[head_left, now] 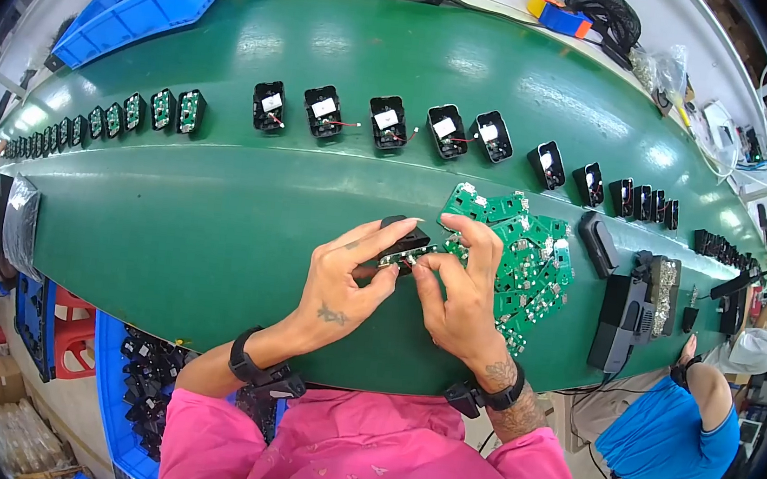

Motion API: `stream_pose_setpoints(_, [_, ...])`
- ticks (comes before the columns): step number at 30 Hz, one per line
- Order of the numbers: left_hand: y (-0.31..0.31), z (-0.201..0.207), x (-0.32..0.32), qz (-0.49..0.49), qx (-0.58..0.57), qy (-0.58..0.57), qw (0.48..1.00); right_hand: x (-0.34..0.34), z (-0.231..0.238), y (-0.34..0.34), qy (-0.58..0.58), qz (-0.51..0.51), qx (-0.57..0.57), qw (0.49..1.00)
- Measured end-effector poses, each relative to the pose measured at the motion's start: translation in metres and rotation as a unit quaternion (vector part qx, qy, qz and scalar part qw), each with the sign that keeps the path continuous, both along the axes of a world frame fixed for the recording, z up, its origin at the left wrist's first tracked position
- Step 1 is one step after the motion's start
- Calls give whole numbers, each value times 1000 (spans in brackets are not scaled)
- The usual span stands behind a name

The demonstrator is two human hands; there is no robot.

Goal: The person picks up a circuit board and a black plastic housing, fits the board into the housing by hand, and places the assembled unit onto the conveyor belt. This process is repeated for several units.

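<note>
In front of my chest, my left hand [339, 282] grips a small black plastic housing [410, 239] between thumb and fingers, tilted up off the table. A green circuit board [394, 257] with silver parts sits at the housing's near side. Thumb and forefinger of my right hand [463, 299] pinch at the board's edge, where a bit of red shows; the pinched piece is too small and covered to make out. Just beyond my right hand lies a loose heap of green circuit boards [531, 255].
A curved row of open black housings [386, 123], several with white-labelled parts and red wires, crosses the green table [168, 245]. Housings with boards [190, 112] stand left. A black device [617, 325] stands right. Blue crates [160, 6] are far left and below. Co-workers sit both sides.
</note>
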State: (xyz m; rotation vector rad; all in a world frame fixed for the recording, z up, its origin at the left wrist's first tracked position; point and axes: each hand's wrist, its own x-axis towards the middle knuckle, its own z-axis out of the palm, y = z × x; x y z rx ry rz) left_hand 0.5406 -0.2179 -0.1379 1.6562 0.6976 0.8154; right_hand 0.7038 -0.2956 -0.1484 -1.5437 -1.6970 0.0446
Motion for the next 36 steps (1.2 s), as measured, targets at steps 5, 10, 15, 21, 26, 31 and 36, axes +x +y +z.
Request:
stream_pose_setpoints(5, [0,3,3,-2,19,26,999,3,1,-1,-1,15,-17,1000])
stream_pose_setpoints(10, [-1,-8,4,13,81,23,996,3,2,-2,2,15,-27,1000])
stream_pose_setpoints(15, [-5,-11,6,25,180,42,982,3,0,-2,6,15,-24,1000])
stream_pose_setpoints(21, [-5,-12,11,17,124,37,991,3,-7,-2,19,-10,-26,999])
stream_pose_setpoints(26, [3,-5,7,-9,-100,-19,995,4,5,1,71,-112,44,990])
stream_pose_setpoints(31, [4,-3,8,-68,-87,3,994,11,-2,-3,297,-22,-135,945])
stream_pose_setpoints(36, [2,-7,12,-32,-44,-14,998,7,-7,-5,331,70,-9,941])
